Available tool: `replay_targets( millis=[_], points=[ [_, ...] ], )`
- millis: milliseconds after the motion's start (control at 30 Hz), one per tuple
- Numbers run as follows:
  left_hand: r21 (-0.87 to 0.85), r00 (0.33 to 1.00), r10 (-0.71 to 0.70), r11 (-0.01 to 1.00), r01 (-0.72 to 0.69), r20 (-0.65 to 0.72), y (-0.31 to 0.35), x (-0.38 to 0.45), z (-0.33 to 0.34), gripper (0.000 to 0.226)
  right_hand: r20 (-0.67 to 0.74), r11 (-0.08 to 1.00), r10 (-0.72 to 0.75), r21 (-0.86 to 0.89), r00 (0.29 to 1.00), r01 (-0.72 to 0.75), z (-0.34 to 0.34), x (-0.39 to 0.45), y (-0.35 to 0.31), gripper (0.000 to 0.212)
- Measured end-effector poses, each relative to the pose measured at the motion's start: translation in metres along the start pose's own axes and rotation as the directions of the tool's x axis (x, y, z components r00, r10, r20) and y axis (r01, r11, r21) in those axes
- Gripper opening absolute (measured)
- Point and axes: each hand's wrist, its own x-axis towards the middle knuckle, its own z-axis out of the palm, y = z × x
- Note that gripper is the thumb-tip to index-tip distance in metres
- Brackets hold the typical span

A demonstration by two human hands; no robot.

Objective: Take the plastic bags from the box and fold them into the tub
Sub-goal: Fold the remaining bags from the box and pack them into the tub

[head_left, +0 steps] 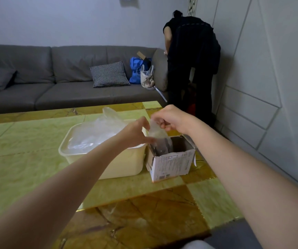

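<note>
Both hands work a clear, crumpled plastic bag [156,131] drawn up out of a small white printed cardboard box [171,159]: the right hand [169,117] pinches its top edge, while the left hand [135,132] holds its side just below that pinch. Directly beneath the grip, the bag's tail hangs inside the open box. Left of the grip, a cream rectangular plastic tub [108,160] already brims with clear bags [98,133], suggesting the job is well advanced; whether more remain in the box cannot be told.
</note>
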Motion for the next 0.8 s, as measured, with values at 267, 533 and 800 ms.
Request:
replay_targets(
  millis=[267, 533, 800],
  points=[
    [-0.363, 0.990, -0.115, 0.929, 0.078, -0.082, 0.001, -0.010, -0.022, 0.011, 0.081, 0.901, -0.056, 0.434, 0.995, 0.016, 0.003, -0.005, -0.010, 0.018],
    [-0.736, 0.935, -0.337, 0.660, 0.149, -0.113, -0.002, -0.010, -0.035, 0.018, 0.136, 0.999, -0.028, -0.028, 0.990, 0.032, 0.013, -0.005, -0.003, 0.059],
    [-0.850, 0.795, -0.567, 0.509, 0.132, -0.216, -0.027, -0.009, -0.052, 0.015, -0.030, 0.991, -0.107, -0.089, 0.994, 0.104, 0.011, -0.008, -0.008, 0.030]
  ],
)
